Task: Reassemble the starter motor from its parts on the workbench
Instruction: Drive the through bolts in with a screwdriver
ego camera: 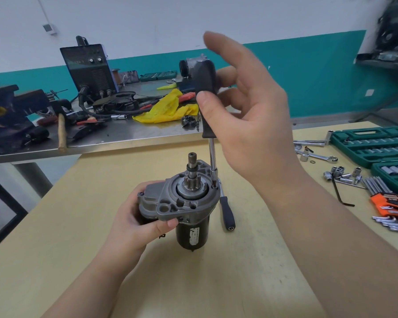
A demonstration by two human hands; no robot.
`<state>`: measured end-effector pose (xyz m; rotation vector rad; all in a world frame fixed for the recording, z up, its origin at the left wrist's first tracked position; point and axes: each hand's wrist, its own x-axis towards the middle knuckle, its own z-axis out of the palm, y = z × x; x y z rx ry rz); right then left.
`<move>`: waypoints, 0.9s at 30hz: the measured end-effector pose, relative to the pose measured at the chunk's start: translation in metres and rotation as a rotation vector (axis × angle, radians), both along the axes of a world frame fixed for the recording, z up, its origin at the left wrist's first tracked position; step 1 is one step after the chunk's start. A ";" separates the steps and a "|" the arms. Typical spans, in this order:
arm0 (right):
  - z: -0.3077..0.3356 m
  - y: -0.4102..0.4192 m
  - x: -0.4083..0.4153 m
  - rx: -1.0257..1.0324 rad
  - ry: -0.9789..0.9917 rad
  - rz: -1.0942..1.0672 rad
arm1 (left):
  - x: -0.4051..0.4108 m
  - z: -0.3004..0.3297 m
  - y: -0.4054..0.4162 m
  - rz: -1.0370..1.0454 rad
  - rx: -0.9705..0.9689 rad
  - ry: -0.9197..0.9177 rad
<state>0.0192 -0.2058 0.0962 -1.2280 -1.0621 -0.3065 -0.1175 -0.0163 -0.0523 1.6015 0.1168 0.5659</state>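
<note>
**Driving a housing screw while the other hand steadies the motor**

Head view: the starter motor (184,207) stands upright on the wooden workbench (239,271), black body down and grey nose housing with the pinion gear (192,177) facing up. That orientation puts the screw holes on top, where a tool can come straight down on them.

The left hand (133,223) wraps the solenoid side of the housing, thumb pressed along the flange edge and fingers curled behind; it looks placed to stop the motor turning or tipping under the tool's twist.

The right hand (246,106) holds a black-handled driver (206,88) vertically, its steel shaft ending at a fastener on the right rim of the housing. Thumb and lower fingers pinch the handle while the index finger is lifted and straight, a light grip that suits spinning a screw rather than final tightening. I judge the screw is being run in, with the housing already seated.

A second black-handled tool (226,212) lies on the bench just beside the motor, within easy reach. Loose sockets (340,174), hex keys in an orange holder (388,203) and green socket cases (372,143) sit to the right, well apart from the motor
</note>
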 end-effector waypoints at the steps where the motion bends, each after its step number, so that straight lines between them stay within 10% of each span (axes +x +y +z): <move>1: 0.000 0.000 0.001 0.006 0.013 -0.019 | 0.000 0.000 0.000 0.004 -0.002 0.002; 27: 0.003 -0.002 0.006 0.103 0.211 0.005 | 0.000 0.001 -0.001 0.001 -0.004 -0.016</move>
